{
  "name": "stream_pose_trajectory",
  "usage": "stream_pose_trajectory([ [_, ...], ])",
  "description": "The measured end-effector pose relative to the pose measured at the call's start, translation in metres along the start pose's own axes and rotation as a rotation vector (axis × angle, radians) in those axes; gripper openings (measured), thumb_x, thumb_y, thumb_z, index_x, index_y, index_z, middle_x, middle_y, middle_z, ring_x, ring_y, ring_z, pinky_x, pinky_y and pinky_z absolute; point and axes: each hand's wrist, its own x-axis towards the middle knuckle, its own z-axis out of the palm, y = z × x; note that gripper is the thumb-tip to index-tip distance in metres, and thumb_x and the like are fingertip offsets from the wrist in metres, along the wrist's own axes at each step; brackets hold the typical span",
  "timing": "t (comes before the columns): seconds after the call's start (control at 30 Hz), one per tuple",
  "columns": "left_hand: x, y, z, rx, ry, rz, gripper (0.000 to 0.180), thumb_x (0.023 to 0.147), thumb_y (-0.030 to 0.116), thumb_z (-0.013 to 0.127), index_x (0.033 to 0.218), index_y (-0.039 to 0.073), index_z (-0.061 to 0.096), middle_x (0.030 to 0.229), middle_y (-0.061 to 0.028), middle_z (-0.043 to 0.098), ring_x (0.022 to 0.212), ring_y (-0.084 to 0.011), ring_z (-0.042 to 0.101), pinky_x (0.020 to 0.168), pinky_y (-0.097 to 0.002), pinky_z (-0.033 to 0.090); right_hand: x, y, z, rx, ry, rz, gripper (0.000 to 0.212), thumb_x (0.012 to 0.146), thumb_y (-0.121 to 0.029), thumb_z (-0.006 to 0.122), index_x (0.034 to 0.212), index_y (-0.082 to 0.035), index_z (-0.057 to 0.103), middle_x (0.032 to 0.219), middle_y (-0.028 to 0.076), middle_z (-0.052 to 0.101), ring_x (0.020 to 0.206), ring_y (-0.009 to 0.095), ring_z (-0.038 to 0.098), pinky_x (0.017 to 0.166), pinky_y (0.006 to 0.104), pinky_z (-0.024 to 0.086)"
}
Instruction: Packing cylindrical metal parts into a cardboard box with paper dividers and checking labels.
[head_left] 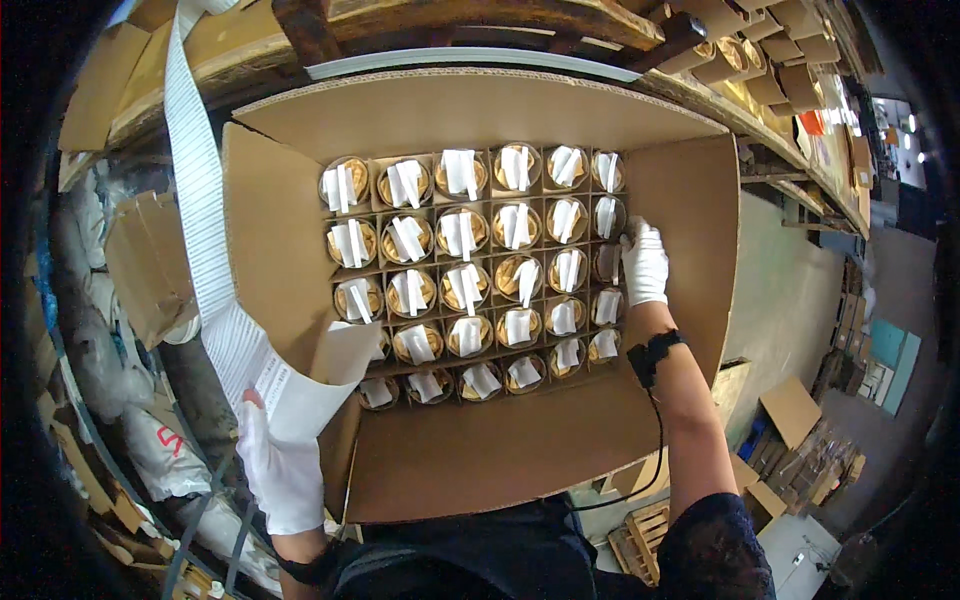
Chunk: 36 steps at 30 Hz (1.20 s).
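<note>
A large open cardboard box [480,455] lies in front of me, split into cells by cardboard dividers. In the cells stand several round clear containers [408,291], with tan crinkled filling and white strips on top. My left hand [282,470], in a white glove, grips a long strip of white printed labels [205,190] at the box's near left corner. The strip's loose end curls over the near left cells. My right hand [646,266], also gloved, reaches in at the right-hand column, its fingers bent beside a darker cell. Whatever its fingertips hold is hidden.
A wooden shelf [400,28] runs behind the box, with cardboard tubes [745,60] at its right. Plastic sacks [165,455] and a cardboard carton [155,265] lie at the left. A wooden pallet [640,540] is on the floor at lower right.
</note>
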Motion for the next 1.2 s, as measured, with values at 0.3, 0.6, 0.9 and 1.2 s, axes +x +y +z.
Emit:
stream_pose_trajectory([
  [0.3, -0.014, 0.003, 0.004, 0.674, -0.064, 0.407, 0.02, 0.088, 0.001, 0.054, 0.106, -0.007, 0.058, 0.098, -0.0275, 0.061, 0.092, -0.0347, 0.061, 0.086, -0.0417, 0.048, -0.02, -0.209, -0.182, 1.541, -0.715, 0.133, 0.021, 0.091, -0.015, 0.061, 0.104, 0.001, 0.064, 0.098, 0.004, 0.067, 0.088, 0.01, 0.058, 0.081, 0.0254, 0.048],
  [0.6, 0.008, 0.016, -0.012, 0.426, -0.25, 0.326, 0.038, 0.098, 0.019, 0.036, 0.109, -0.012, 0.056, 0.108, -0.0182, 0.063, 0.104, -0.0252, 0.061, 0.096, -0.0399, 0.045, -0.065, -0.308, -0.256, 1.313, -0.369, -0.374, 0.029, 0.066, -0.018, 0.081, 0.089, -0.01, 0.065, 0.085, 0.009, 0.061, 0.077, 0.027, 0.057, 0.069, 0.0371, 0.048],
  [0.9, 0.037, 0.02, -0.022, 0.687, 0.161, 0.643, 0.033, 0.092, 0.003, 0.049, 0.124, -0.008, 0.049, 0.116, -0.0189, 0.059, 0.109, -0.0246, 0.057, 0.096, -0.0334, 0.043, -0.042, -0.316, -0.225, 1.742, -0.701, 0.131, 0.016, 0.08, -0.009, 0.071, 0.096, -0.007, 0.07, 0.096, 0.01, 0.068, 0.087, 0.015, 0.062, 0.08, 0.028, 0.05],
  [1.2, 0.029, 0.045, -0.052, 0.816, 0.341, 0.721, 0.055, 0.084, 0.003, 0.064, 0.134, -0.007, 0.041, 0.128, -0.0237, 0.051, 0.115, -0.035, 0.052, 0.1, -0.0392, 0.039, -0.092, -0.343, -0.044, 0.575, -0.668, -0.673, 0.007, 0.08, -0.007, 0.06, 0.077, -0.003, 0.066, 0.072, 0.013, 0.064, 0.061, 0.022, 0.062, 0.057, 0.0344, 0.053],
])
